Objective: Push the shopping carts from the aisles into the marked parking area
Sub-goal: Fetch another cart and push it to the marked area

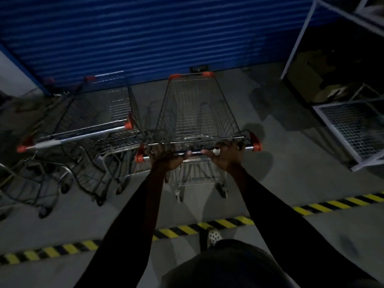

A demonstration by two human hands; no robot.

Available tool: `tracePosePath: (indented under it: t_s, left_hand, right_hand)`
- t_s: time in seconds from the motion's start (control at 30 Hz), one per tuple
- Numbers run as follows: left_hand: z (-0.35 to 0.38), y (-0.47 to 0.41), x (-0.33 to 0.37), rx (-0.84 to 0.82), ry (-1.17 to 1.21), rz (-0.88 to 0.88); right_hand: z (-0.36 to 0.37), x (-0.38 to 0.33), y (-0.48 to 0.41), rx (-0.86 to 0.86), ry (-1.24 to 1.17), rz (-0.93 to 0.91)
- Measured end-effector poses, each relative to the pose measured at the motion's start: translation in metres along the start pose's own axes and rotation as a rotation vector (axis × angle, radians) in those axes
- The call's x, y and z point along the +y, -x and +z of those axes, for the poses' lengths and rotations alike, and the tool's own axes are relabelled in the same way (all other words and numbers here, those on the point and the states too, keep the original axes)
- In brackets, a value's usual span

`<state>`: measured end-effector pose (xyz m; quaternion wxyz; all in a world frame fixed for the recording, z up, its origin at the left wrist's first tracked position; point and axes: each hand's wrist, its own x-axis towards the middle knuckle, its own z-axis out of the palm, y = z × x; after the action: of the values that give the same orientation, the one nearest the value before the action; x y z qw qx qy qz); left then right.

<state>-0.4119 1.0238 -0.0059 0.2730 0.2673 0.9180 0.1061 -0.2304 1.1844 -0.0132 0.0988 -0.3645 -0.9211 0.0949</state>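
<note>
**Cart at the shutter, both hands on the bar**

Item: shopping cart (195, 113), wire basket empty, standing past the yellow-and-black floor stripe (187, 229), its nose near the blue shutter (145, 34). Your left hand (164, 156) and right hand (225, 156) each curl round its handle bar (195, 152) (fingertips lost in the dark beyond it). Just beside it on your left: other carts (99, 121), blurred and dim, how many hard to tell, the outermost cut off by the frame edge. On your right: wire cage (353, 129), contents too dark to make out
</note>
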Motion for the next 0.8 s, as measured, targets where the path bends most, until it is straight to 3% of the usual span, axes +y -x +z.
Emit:
tracePosePath:
  t_s: [0.1,0.2,0.27,0.3,0.53,0.63,0.73,0.8]
  left_hand:
    - [-0.006,-0.003,0.006,0.271,-0.145,0.08]
    - [-0.002,-0.022,-0.003,0.271,-0.162,0.058]
    - [-0.019,-0.021,0.002,0.323,-0.165,0.065]
    - [-0.024,-0.029,0.001,0.265,-0.159,0.061]
    - [-0.062,-0.073,-0.002,0.14,-0.067,0.091]
    - [-0.07,-0.088,-0.013,0.051,0.199,0.042]
    - [-0.042,-0.086,-0.028,-0.02,0.023,-0.072]
    - [-0.004,-0.064,-0.055,-0.017,0.024,-0.107]
  right_hand:
    - [0.014,-0.006,-0.047,0.017,-0.018,-0.022]
    - [0.035,-0.021,-0.075,0.195,-0.063,-0.037]
    - [0.047,-0.03,-0.087,0.21,-0.073,-0.048]
    - [0.052,-0.031,-0.092,0.196,-0.063,-0.065]
    - [0.049,-0.035,-0.134,-0.102,-0.042,-0.051]
    - [0.045,-0.041,-0.142,-0.193,-0.037,-0.044]
    - [0.047,-0.054,-0.133,-0.372,0.014,-0.073]
    - [0.061,-0.067,-0.112,-0.585,0.016,-0.105]
